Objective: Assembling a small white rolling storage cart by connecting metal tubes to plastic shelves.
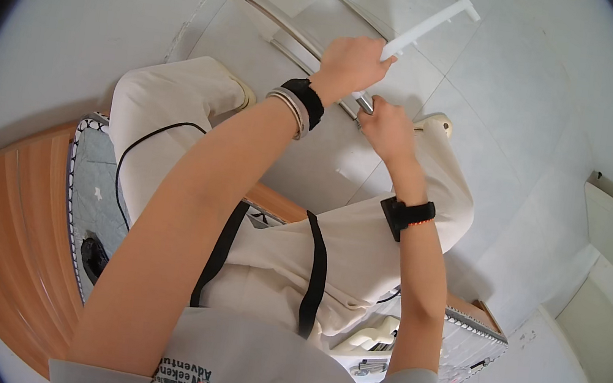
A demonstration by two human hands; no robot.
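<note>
In front of me is a frame of silvery metal tubes and white plastic bars, a long metal tube (271, 13) running off to its upper left. My left hand (354, 61) is closed round the white plastic bar (429, 30), which shows on both sides of the fist. Just below and to the right, my right hand (389, 129) grips a short metal tube (365, 103). That tube's end meets the white bar's lower end; my fingers partly hide the joint. More metal tubes lie behind and left of the hands.
My legs in light trousers (173, 95) are spread either side of the frame, over a tiled floor (479, 98). White plastic pieces (373, 336) and small metal parts lie by my right hip. Left are a wooden panel (18, 233) and black cable (119, 176); a pale cabinet (606, 305) stands right.
</note>
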